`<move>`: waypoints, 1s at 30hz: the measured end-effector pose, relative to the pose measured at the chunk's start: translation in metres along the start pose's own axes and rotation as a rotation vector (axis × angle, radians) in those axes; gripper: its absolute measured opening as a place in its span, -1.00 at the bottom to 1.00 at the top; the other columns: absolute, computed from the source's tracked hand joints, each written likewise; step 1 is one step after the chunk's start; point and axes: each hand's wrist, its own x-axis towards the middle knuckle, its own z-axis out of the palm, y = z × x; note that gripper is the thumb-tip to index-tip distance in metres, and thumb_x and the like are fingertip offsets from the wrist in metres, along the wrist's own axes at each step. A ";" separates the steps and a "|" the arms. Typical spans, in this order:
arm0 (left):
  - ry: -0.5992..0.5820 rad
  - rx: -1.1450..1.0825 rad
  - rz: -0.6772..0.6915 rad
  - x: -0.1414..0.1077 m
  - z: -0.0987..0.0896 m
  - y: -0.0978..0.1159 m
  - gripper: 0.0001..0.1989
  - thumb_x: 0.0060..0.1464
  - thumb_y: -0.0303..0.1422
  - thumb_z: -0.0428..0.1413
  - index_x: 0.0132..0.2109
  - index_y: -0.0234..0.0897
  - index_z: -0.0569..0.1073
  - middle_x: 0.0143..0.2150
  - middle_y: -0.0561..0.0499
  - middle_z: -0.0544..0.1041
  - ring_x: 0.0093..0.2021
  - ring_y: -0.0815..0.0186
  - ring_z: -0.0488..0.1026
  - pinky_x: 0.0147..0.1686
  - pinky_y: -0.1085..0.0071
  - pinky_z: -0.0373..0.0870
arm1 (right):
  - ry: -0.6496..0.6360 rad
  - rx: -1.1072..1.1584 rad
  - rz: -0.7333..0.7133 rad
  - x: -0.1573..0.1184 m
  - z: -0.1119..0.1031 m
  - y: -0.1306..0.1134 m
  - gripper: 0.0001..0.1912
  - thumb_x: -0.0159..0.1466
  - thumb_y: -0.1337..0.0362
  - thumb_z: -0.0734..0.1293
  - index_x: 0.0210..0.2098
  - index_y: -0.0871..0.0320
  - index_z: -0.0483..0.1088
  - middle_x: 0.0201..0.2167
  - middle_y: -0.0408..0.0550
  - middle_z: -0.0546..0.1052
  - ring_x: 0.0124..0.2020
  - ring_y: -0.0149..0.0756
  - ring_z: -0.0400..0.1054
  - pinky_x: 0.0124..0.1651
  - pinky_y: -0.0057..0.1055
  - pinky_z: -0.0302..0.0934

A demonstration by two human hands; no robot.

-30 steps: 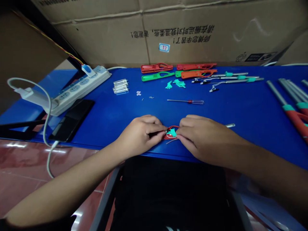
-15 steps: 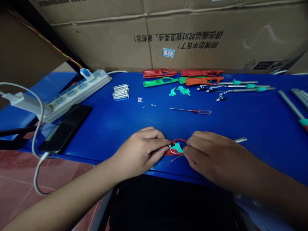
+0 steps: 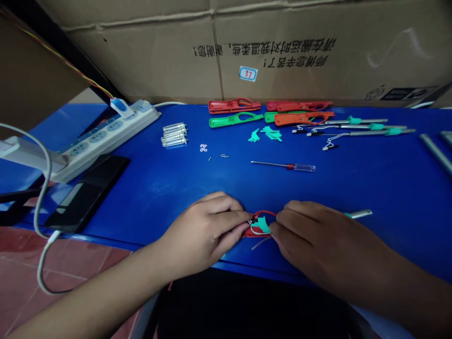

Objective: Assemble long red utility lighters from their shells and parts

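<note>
A red lighter casing half (image 3: 252, 231) lies near the table's front edge, between my two hands. Inside it sit a teal trigger piece (image 3: 262, 225) and a small black part with white wire. My left hand (image 3: 212, 230) is closed, thumb and forefinger pinching the casing's left end by the black part. My right hand (image 3: 307, 233) is closed on the casing's right end, its fingertips touching beside the trigger. A metal tube (image 3: 360, 214) sticks out beyond my right hand. The parts under my fingers are hidden.
A screwdriver (image 3: 282, 165) lies mid-table. Behind it are teal triggers (image 3: 271, 133), red casings (image 3: 235, 105), a green casing (image 3: 236, 119) and wired metal tubes (image 3: 381, 133). Clear fuel tanks (image 3: 174, 134), tiny screws (image 3: 224, 156), a phone (image 3: 90, 193) and a power strip (image 3: 102, 136) are leftward.
The view has shifted slightly, so the hands and casing appear a little lower. Both hands keep their grip on the casing; the trigger piece stays in it.
</note>
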 end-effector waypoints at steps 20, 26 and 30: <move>0.017 0.038 0.012 0.007 -0.001 0.004 -0.77 0.26 -0.46 0.11 0.02 -0.32 0.56 -0.18 -0.06 0.60 -0.20 0.32 0.51 -0.14 0.34 0.46 | -0.096 0.147 0.161 0.002 0.000 0.008 -0.82 0.33 0.38 0.21 -0.36 0.15 0.41 -0.38 -0.07 0.43 -0.36 -0.24 0.25 -0.24 -0.25 0.09; 0.032 0.086 -0.002 0.009 -0.002 0.010 -0.89 0.23 -0.46 0.16 -0.18 -0.31 0.60 -0.25 -0.02 0.63 -0.26 0.33 0.53 -0.20 0.38 0.46 | -0.098 0.173 0.140 0.003 0.001 0.006 -0.81 0.33 0.42 0.20 -0.36 0.17 0.41 -0.38 -0.06 0.43 -0.36 -0.26 0.24 -0.23 -0.29 0.10; 0.051 0.082 -0.051 0.009 0.001 0.012 -0.89 0.20 -0.47 0.16 -0.23 -0.29 0.60 -0.29 0.01 0.63 -0.29 0.32 0.54 -0.23 0.37 0.46 | -0.089 0.154 0.127 0.003 0.002 0.005 -0.81 0.31 0.43 0.20 -0.38 0.17 0.40 -0.40 -0.07 0.42 -0.38 -0.26 0.23 -0.25 -0.31 0.09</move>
